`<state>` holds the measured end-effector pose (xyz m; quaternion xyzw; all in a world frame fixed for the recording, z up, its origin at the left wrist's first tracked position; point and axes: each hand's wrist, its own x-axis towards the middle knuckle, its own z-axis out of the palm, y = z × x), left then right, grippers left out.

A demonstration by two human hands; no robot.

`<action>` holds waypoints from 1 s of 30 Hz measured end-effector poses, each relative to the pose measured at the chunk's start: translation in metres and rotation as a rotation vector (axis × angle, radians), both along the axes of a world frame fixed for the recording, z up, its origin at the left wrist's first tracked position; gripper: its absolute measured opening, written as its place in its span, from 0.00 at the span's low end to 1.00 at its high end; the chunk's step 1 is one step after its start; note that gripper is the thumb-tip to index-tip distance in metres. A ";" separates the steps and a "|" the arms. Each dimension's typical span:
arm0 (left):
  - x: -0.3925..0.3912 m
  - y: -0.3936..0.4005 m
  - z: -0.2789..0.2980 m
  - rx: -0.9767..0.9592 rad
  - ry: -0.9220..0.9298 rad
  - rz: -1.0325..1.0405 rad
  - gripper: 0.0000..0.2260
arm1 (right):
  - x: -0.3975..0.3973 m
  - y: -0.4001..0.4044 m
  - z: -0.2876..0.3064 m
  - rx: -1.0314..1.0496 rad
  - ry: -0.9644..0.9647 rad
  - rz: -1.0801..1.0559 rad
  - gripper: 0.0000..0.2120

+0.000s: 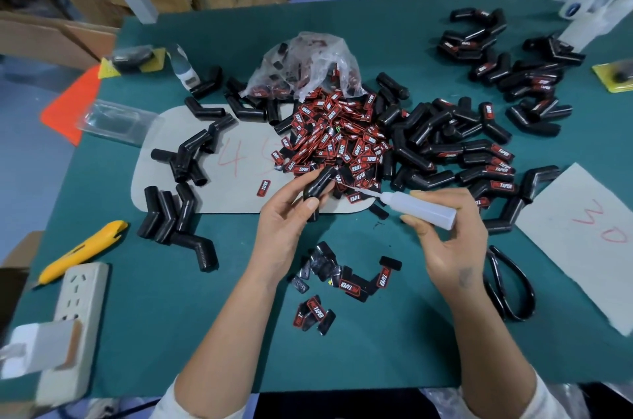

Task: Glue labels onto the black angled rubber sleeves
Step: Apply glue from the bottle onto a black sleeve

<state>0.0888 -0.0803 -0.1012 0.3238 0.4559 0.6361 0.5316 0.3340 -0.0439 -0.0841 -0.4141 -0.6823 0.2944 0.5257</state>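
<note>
My left hand [286, 218] grips a black angled rubber sleeve [318, 185] above the table's middle. My right hand [448, 240] holds a white glue bottle [419, 208], and its thin nozzle points left at the sleeve. A heap of red-and-black labels [337, 141] spills from a clear plastic bag [308, 65] just beyond my hands. Several loose labels [346, 281] lie on the green mat in front of me. Unlabelled sleeves [178, 213] lie at the left. Labelled sleeves [493, 158] are piled at the right, and another group of them [507, 76] lies farther back.
A yellow utility knife [85, 249] and a white power strip [73, 326] lie at the near left. Black scissors [510, 285] rest by my right wrist. Grey cards marked 45 [205, 192] and 30 [589, 233] lie on the mat. Another glue bottle [183, 67] stands at the far left.
</note>
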 end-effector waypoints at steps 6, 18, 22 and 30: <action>0.000 -0.001 0.000 -0.022 0.000 0.003 0.20 | 0.000 0.001 -0.001 0.011 -0.011 0.017 0.14; 0.001 0.000 0.001 0.002 -0.022 0.004 0.18 | 0.000 0.001 -0.001 -0.003 0.018 0.004 0.15; 0.002 0.000 0.002 0.006 -0.037 -0.001 0.18 | -0.001 0.000 0.001 -0.007 0.004 0.021 0.15; 0.002 0.000 0.002 0.017 -0.048 -0.010 0.17 | -0.001 -0.001 0.003 -0.022 0.002 -0.027 0.13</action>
